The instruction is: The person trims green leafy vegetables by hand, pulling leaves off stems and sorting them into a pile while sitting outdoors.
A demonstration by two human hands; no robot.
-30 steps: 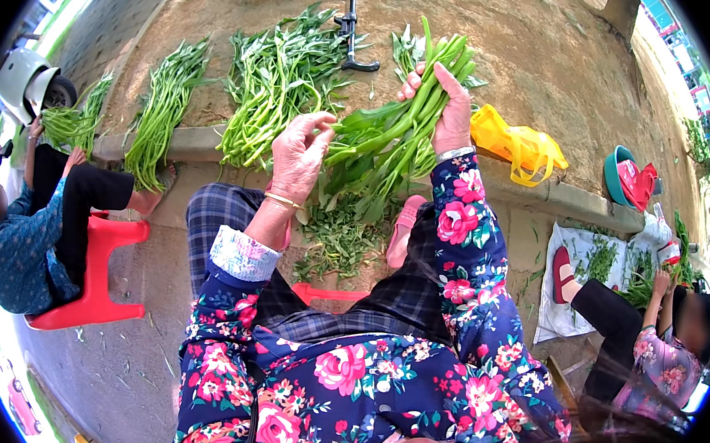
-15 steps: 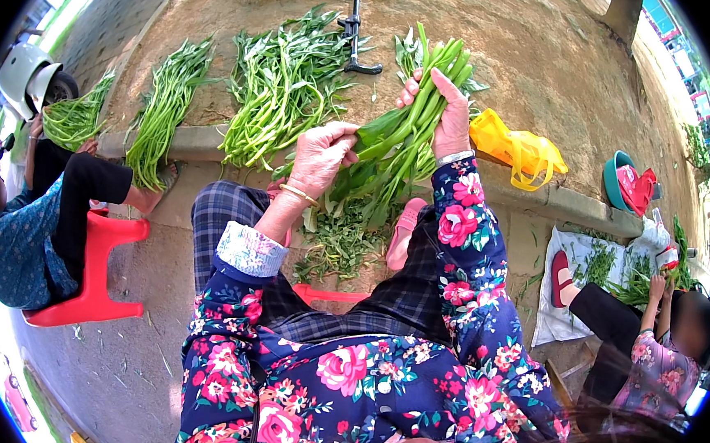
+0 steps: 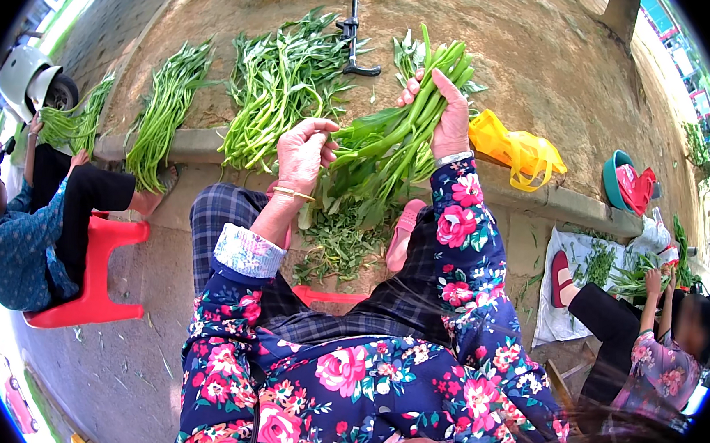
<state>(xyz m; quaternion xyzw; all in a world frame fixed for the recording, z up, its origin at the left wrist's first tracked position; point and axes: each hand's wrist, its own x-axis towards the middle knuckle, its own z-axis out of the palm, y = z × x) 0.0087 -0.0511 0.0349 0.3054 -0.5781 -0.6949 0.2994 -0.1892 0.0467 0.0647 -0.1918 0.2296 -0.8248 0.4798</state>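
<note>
My right hand (image 3: 446, 117) is wrapped round a bunch of leafy greens (image 3: 414, 135) with thick pale-green stalks, which looks like water spinach. The stalk ends point up and away; the leaves hang toward my knees. At the bunch's left side, my left hand (image 3: 302, 154) has thumb and fingers pinched together on a leaf (image 3: 346, 138). Loose leaves and trimmings (image 3: 337, 241) lie in a heap on the ground between my feet, below the bunch.
A large pile of greens (image 3: 282, 93) and a smaller one (image 3: 169, 110) rest on the kerb. Beyond are a black-handled cane (image 3: 351, 36) and a yellow bag (image 3: 515, 146). Co-workers handle greens on both sides, one on a red stool (image 3: 100, 274), another beside a white sheet (image 3: 559, 310).
My left hand has shifted slightly left, away from the bunch, still pinching at the leaves. My right hand keeps its hold. The left co-worker's hands have moved among their greens.
</note>
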